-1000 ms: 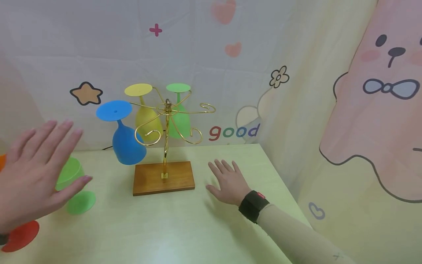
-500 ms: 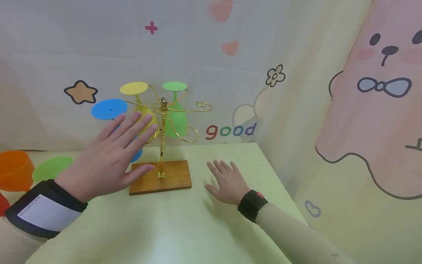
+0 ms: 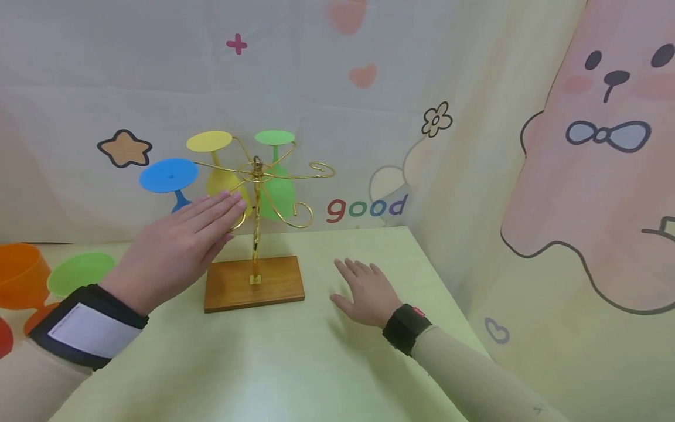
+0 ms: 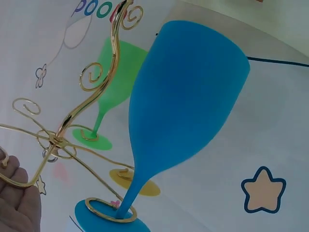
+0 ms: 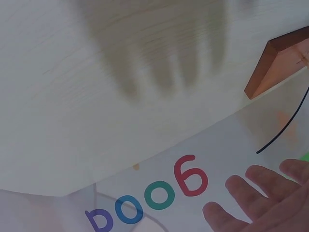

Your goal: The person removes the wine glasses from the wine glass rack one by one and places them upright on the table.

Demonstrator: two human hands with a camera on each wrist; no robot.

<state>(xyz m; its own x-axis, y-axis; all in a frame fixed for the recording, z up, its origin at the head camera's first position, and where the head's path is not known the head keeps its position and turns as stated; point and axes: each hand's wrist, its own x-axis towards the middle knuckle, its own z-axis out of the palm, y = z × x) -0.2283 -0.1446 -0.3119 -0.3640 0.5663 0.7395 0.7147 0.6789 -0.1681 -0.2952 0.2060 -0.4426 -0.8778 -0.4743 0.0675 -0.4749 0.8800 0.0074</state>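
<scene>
A gold metal goblet rack [image 3: 256,234] with curled hooks stands on a wooden base [image 3: 274,287]. Blue [image 4: 188,96], yellow [image 3: 209,140] and green [image 3: 275,138] plastic goblets hang upside down from it by their feet. My left hand [image 3: 181,243] is at the rack's front left hook, its fingers extended and close together. In the left wrist view, the fingertips [image 4: 14,181] lie right at that hook's curl, and the hand partly hides the blue goblet in the head view. My right hand [image 3: 369,296] hovers over the table right of the base, fingers spread, holding nothing.
On the table's left side stand an orange goblet [image 3: 21,275] and a light green goblet [image 3: 79,275], partly behind my left forearm. Part of something red [image 3: 4,337] shows at the left edge. A printed cloth [image 3: 343,140] hangs behind the table.
My left hand has moved right from the table's left side to the rack's front left hook, its fingers drawing together. The right hand has stayed nearly still. The head view has shifted slightly.
</scene>
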